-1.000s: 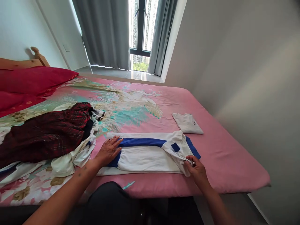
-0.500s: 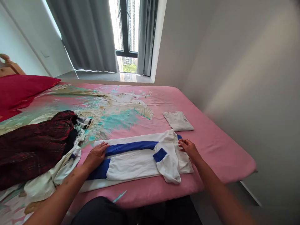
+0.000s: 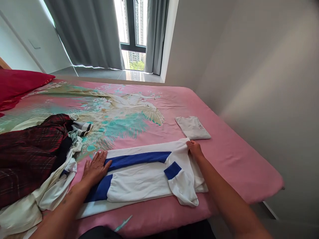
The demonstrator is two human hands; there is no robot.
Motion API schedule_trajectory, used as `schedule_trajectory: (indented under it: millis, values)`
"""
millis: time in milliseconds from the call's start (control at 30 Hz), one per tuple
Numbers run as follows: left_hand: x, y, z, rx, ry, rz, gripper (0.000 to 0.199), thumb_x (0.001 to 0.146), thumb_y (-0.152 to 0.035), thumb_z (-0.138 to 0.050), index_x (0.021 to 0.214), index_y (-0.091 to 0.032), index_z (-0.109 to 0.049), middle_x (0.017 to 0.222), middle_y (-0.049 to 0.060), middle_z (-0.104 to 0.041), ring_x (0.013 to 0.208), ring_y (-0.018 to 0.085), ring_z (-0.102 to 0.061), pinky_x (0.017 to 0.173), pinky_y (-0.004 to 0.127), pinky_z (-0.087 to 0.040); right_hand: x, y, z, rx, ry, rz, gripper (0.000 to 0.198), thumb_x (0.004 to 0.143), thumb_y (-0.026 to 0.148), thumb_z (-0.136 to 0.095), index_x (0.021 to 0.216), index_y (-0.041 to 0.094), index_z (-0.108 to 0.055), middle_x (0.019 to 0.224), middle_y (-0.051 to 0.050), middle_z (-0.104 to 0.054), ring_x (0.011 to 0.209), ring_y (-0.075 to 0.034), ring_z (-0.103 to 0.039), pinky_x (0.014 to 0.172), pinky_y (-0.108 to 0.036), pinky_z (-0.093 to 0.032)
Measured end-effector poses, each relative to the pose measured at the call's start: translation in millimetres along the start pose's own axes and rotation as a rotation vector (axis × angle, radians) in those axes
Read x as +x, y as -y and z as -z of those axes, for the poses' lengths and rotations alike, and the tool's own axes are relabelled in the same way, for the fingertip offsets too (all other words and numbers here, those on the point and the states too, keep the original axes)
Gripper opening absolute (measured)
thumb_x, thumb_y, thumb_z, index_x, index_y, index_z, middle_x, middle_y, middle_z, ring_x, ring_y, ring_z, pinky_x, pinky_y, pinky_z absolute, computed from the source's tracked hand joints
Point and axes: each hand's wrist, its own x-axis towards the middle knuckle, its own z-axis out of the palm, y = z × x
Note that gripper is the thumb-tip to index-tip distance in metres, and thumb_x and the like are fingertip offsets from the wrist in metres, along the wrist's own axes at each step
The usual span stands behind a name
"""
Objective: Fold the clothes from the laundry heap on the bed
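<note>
A white garment with blue panels lies folded lengthwise across the near part of the pink bed. My left hand lies flat on its left end, fingers spread. At the garment's far right corner, my right hand pinches the white cloth. A loose sleeve with a blue patch lies folded over the right end.
A small folded white garment lies just beyond my right hand. A heap of clothes with dark red plaid fills the left. Red pillows sit far left. A wall runs along the right, a curtained window behind.
My right hand moved from the garment's near right corner up to its far right corner, and the sleeve now lies folded over the right end. My left hand stayed pressed on the left end.
</note>
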Motion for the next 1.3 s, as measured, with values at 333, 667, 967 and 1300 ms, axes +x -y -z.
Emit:
schedule_trajectory:
  millis: [333,667,967,1300]
  values:
    - [-7,-6,4,-0.022,0.048,0.075,0.065,0.09,-0.052,-0.028,0.145,-0.018,-0.03,0.154,0.008,-0.023,0.143,0.027,-0.011,0.111,0.056,-0.011,17,-3,-9,0.254,0.016,-0.108,0.025,0.065,0.029,-0.068,0.084,0.019,-0.056,0.067,0.0,-0.062,0.06,-0.014,-0.059,0.055,-0.023,-0.05]
    - [-7,16,13,-0.18,0.046,0.083,0.056,0.093,-0.039,-0.029,0.144,-0.016,-0.032,0.152,0.011,-0.026,0.142,0.027,-0.015,0.113,0.051,-0.015,22,-24,-4,0.237,0.015,-0.185,0.026,0.062,0.024,-0.066,0.088,0.024,-0.058,0.064,0.001,-0.062,0.048,-0.015,-0.055,0.042,-0.025,-0.047]
    - [-9,30,22,-0.059,-0.081,0.001,0.052,0.091,-0.032,-0.033,0.139,-0.014,-0.041,0.15,0.011,-0.031,0.141,0.025,-0.02,0.113,0.046,-0.02,16,-20,-3,0.168,-0.109,-0.127,0.032,0.064,0.027,-0.068,0.094,0.018,-0.06,0.068,0.001,-0.061,0.046,-0.011,-0.053,0.04,-0.021,-0.044]
    - [-2,32,-3,0.049,0.012,-0.008,0.055,0.091,-0.045,-0.026,0.139,-0.023,-0.041,0.152,0.006,-0.027,0.14,0.028,-0.022,0.11,0.058,-0.014,26,-13,-6,0.161,-0.047,-0.106,0.025,0.069,0.026,-0.066,0.091,0.016,-0.059,0.062,0.002,-0.059,0.049,-0.01,-0.053,0.044,-0.021,-0.045]
